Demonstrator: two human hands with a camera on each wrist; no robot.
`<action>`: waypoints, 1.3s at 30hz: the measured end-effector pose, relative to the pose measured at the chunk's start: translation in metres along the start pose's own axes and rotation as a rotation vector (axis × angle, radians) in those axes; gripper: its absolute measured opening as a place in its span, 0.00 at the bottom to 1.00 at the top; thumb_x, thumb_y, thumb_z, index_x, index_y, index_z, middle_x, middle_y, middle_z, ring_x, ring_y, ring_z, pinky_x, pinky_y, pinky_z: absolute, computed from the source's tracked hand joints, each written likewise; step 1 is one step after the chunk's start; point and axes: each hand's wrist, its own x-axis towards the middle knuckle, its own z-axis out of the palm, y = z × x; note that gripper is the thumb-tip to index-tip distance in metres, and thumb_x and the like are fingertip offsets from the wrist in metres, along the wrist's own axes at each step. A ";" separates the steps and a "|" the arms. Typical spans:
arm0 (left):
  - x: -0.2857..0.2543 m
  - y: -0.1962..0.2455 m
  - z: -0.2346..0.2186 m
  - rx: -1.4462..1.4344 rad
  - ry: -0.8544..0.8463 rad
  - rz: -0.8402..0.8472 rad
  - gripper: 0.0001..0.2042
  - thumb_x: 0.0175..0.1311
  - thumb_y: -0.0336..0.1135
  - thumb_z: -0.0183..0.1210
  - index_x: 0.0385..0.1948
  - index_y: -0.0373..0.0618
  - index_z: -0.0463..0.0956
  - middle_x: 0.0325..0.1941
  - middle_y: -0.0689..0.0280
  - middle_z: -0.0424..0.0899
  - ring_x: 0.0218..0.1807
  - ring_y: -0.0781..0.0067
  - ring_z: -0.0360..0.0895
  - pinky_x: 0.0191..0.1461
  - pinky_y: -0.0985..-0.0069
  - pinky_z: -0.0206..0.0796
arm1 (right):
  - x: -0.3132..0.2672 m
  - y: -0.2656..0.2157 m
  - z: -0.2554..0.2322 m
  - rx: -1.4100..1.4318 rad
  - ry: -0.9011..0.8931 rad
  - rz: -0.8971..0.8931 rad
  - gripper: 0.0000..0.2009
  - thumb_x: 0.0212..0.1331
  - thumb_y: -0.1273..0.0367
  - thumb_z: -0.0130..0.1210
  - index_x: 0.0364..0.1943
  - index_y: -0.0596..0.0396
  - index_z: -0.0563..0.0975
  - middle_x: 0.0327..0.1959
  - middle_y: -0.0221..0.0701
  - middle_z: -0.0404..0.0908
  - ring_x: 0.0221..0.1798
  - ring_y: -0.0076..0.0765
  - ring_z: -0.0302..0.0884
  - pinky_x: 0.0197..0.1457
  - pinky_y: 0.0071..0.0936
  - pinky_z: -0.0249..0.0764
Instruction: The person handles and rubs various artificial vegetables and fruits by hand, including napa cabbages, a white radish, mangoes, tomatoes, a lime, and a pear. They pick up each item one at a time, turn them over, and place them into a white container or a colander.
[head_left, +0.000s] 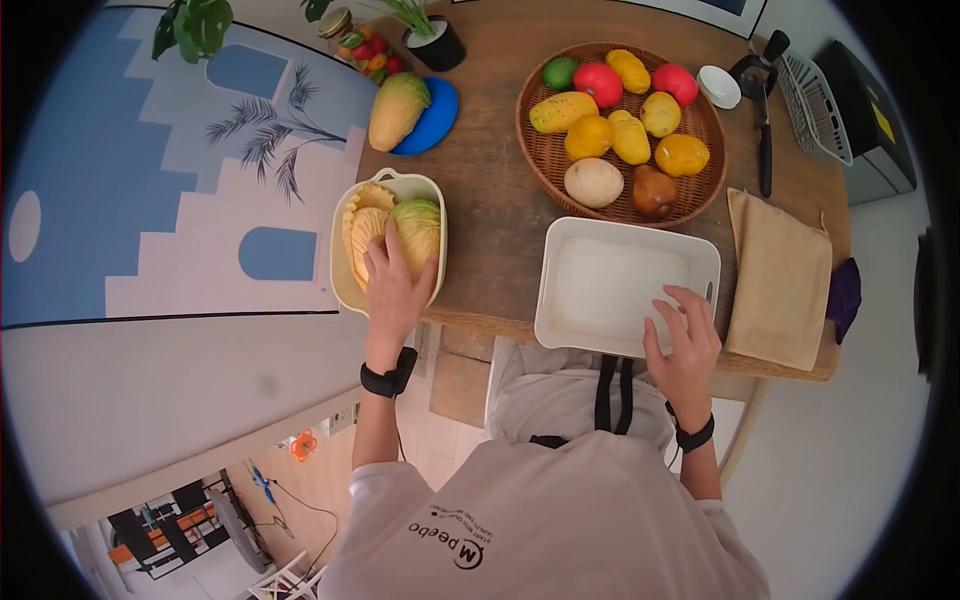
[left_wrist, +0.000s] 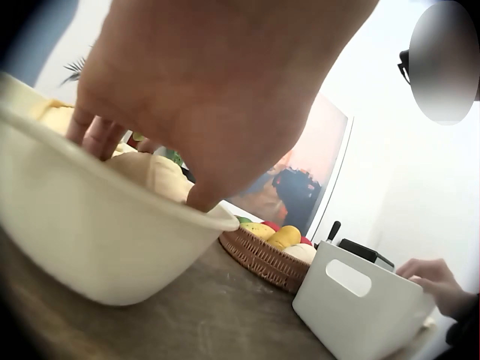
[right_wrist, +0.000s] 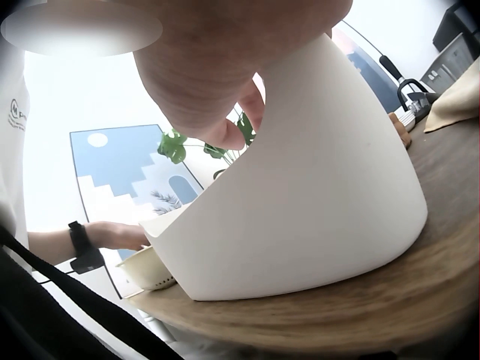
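Note:
My left hand (head_left: 395,285) reaches down into a cream basin (head_left: 340,270) at the left of the table. Its fingers are spread over a rounded green-yellow cabbage (head_left: 418,225) and a pale yellow, ribbed, leafy piece (head_left: 368,222) beside it. In the left wrist view the fingertips dip behind the basin's near wall, partly hidden. My right hand (head_left: 685,345) hovers over the right end of a white bin (head_left: 600,280), fingers loosely bent and holding nothing. The bin's inside shows only its bare white bottom.
Behind the bin, a round wicker basket (head_left: 535,165) holds several fruits. A long yellowish cabbage (head_left: 398,110) lies on a blue disc (head_left: 440,118). A tan cloth bag (head_left: 780,280), a black-handled knife (head_left: 765,160) and a grey plastic basket (head_left: 815,105) lie to the right.

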 end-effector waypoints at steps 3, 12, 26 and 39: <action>0.005 0.007 0.002 0.068 -0.020 -0.048 0.43 0.62 0.41 0.74 0.79 0.41 0.62 0.55 0.47 0.74 0.56 0.37 0.74 0.59 0.47 0.74 | 0.000 0.000 0.000 0.000 -0.003 -0.006 0.12 0.54 0.77 0.69 0.44 0.59 0.84 0.53 0.39 0.85 0.54 0.52 0.84 0.50 0.43 0.83; 0.011 -0.003 0.018 0.091 0.117 -0.039 0.44 0.52 0.34 0.80 0.74 0.43 0.67 0.56 0.47 0.81 0.56 0.36 0.80 0.53 0.51 0.80 | -0.001 -0.001 -0.001 0.007 0.009 0.005 0.12 0.55 0.77 0.69 0.43 0.59 0.84 0.51 0.37 0.85 0.51 0.50 0.85 0.48 0.42 0.83; 0.037 -0.002 -0.083 -0.626 -0.155 -0.382 0.46 0.52 0.33 0.83 0.75 0.42 0.67 0.67 0.48 0.82 0.61 0.56 0.85 0.61 0.64 0.83 | -0.003 0.003 -0.001 0.007 0.030 -0.046 0.08 0.56 0.76 0.69 0.39 0.57 0.83 0.40 0.34 0.86 0.42 0.45 0.85 0.41 0.40 0.80; 0.218 -0.010 0.036 -0.237 0.182 0.047 0.45 0.51 0.39 0.81 0.74 0.42 0.67 0.67 0.46 0.83 0.57 0.35 0.86 0.61 0.50 0.80 | -0.006 0.005 -0.001 -0.006 0.011 -0.091 0.06 0.56 0.74 0.69 0.33 0.54 0.82 0.34 0.31 0.85 0.38 0.44 0.84 0.38 0.39 0.79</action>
